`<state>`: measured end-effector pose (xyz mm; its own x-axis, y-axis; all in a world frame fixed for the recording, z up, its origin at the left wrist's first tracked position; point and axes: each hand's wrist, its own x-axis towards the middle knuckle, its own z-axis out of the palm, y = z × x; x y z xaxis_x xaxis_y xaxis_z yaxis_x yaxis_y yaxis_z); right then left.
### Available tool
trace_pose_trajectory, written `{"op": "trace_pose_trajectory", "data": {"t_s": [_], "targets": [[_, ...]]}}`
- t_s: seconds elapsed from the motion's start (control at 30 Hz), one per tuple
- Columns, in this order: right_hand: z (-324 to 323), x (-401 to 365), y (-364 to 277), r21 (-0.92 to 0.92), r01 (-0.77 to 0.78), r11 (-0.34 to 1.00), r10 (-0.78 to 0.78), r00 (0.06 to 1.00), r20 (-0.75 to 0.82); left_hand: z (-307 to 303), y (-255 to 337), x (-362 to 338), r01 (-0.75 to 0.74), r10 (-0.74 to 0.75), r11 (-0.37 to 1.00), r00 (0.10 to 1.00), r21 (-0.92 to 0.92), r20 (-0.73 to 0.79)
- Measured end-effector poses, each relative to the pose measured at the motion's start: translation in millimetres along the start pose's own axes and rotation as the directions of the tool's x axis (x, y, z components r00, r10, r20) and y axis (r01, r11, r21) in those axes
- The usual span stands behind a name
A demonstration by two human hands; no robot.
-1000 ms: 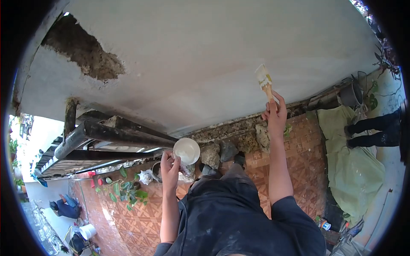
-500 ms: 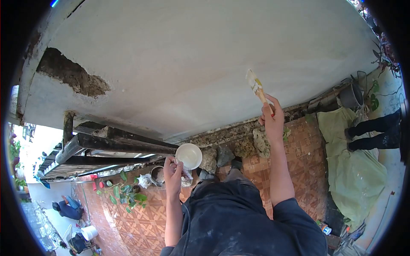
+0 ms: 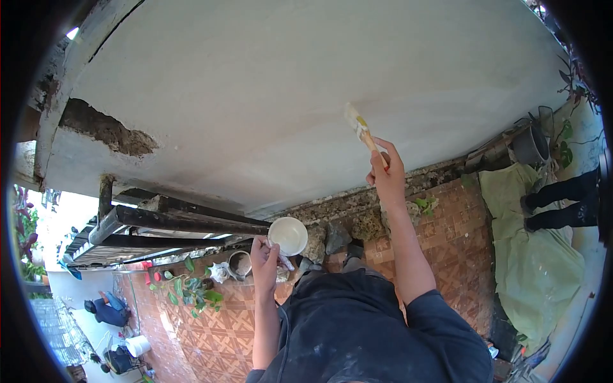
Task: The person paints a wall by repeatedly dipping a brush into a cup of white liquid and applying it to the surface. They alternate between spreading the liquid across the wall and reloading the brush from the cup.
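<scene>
My right hand point(image 3: 388, 171) is closed round the handle of a paintbrush point(image 3: 359, 127). Pale paint coats its bristles, which point up against or very near the whitish wall point(image 3: 255, 76); contact is hard to tell. Down to the left, my left hand point(image 3: 263, 258) grips the rim of a white bowl point(image 3: 288, 237) with fingers and thumb. Pale liquid or paint seems to lie inside it. Streaks of slightly different tone run across the wall around the brush.
A black metal railing point(image 3: 185, 221) juts out at left, below a broken patch point(image 3: 105, 127) in the wall. Rocks point(image 3: 337, 235) line the wall's foot. A pot point(image 3: 240, 264) and potted plant point(image 3: 191, 290) stand left. Another person's legs point(image 3: 565, 201) are beside a green sheet point(image 3: 536, 268).
My right hand and the paintbrush have moved left along the wall. The bowl sits slightly further right in view, and the camera has shifted a little.
</scene>
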<state>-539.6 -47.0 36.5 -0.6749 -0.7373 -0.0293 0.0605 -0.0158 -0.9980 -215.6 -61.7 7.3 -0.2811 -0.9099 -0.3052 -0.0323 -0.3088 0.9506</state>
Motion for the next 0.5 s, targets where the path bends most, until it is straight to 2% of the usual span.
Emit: {"op": "trace_pose_trajectory", "data": {"t_s": [0.13, 0.2, 0.3, 0.5], "targets": [[-16.2, -3.2, -4.7, -0.015, 0.007, 1.000, -0.007, 1.000, -0.011, 9.8, -0.6, -3.5, -0.004, 0.004, 1.000, 1.000, 0.004, -0.014], [-24.1, 5.6, 1.7, -0.029, -0.010, 1.000, 0.009, 1.000, -0.022, 14.8, -2.9, -5.4, -0.011, 0.012, 0.999, 1.000, -0.051, 0.018], [-34.8, 20.0, 8.7, 0.028, -0.006, 1.000, 0.008, 0.997, -0.083, 24.8, -3.8, -6.3, 0.005, -0.005, 1.000, 1.000, -0.029, 0.023], [-45.6, 16.2, 5.0, -0.031, -0.031, 0.999, 0.031, 0.999, -0.017, 40.7, -4.2, -7.4, 0.005, -0.004, 1.000, 1.000, -0.026, 0.024]]}}
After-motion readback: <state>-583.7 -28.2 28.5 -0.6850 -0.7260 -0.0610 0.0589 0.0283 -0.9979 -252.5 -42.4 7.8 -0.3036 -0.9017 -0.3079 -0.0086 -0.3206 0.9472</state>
